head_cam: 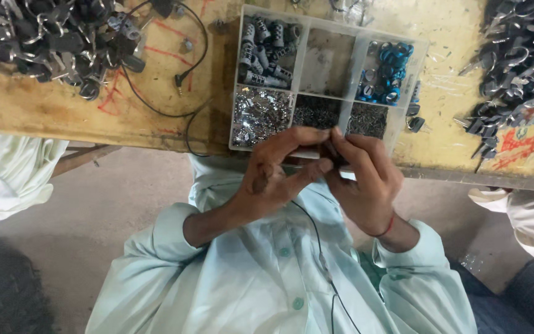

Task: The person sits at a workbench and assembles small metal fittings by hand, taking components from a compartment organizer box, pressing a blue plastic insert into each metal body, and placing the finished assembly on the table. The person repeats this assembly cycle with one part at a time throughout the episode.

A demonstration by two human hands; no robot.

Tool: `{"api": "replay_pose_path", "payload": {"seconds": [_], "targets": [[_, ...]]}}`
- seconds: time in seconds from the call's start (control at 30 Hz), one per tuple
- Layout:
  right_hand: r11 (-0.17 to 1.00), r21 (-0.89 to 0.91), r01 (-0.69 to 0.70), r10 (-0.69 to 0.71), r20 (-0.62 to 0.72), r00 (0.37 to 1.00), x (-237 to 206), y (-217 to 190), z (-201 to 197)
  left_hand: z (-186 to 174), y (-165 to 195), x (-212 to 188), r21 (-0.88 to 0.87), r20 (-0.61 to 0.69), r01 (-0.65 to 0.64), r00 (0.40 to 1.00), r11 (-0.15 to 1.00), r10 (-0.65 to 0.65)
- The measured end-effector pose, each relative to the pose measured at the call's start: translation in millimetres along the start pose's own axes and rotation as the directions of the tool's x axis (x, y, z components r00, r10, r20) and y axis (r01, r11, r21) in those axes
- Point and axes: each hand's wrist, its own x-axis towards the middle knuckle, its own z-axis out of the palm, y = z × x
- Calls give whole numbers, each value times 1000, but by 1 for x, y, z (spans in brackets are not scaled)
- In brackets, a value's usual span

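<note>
Left hand [273,176] and right hand [363,179] closed fingertip to fingertip on small dark part [330,150], held just off near edge of wooden workbench [63,105], in front of compartmented plastic tray [327,93] holding metal pieces and blue rings [383,80].

Pale mint shirt [267,272] with long sleeves pushed up the forearms; matching round buttons [297,304]; thin black cord [322,260] down the front; red thread [388,226] on one wrist.
</note>
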Motion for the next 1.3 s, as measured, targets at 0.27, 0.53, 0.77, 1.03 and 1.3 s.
{"api": "replay_pose_path", "payload": {"seconds": [0.27,0.53,0.77,1.03,1.3], "targets": [[965,-260,-22,28,22,999,61,54,-21,-22,-1,11,254,63,-127,991,959,115],[943,195,-271,279,-14,960,51,106,-17,-24,-14,22,230,171,-308,947,923,273],[457,642,-616,399,471,787,4,64,-31,-19,-7,20,604,407,-551,834,576,372],[326,682,-655,320,573,755,-20,53,-1,-32,11,18,641,582,-706,703,301,410],[150,837,-527,305,468,830,-29,40,26,-5,4,11,430,173,-409,912,805,371]]}}
